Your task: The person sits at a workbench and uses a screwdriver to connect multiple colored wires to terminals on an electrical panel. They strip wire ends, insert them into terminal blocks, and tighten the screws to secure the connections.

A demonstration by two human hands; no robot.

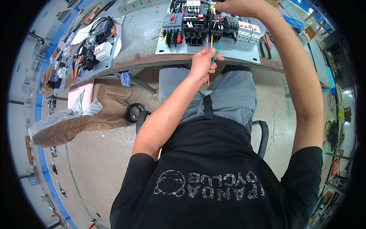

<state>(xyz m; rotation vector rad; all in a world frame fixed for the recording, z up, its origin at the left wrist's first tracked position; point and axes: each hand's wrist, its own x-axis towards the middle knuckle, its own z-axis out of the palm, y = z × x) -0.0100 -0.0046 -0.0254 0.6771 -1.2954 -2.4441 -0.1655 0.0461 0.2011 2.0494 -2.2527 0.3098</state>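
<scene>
My left hand (204, 64) is closed round thin red, yellow and green wires (217, 47). They run up to the lower edge of a small black contactor (217, 33) on a metal mounting plate (228, 50). Over that contactor my right hand (235, 7) grips a screwdriver (217, 16), its shaft pointing down at the contactor's terminals. To the left sit a larger black contactor (193, 36) and a grey circuit breaker (173, 24) with a red button. White breakers (248, 31) with red toggles line the right side. The screwdriver's tip is too small to make out.
Pliers (265, 47) with dark and orange handles lie right of the plate. A second plate (103, 65) with breakers and black cables stands at the bench's left. Below are brown fabric (85, 124), a black cable coil (134, 112) and the chair's armrest (263, 139).
</scene>
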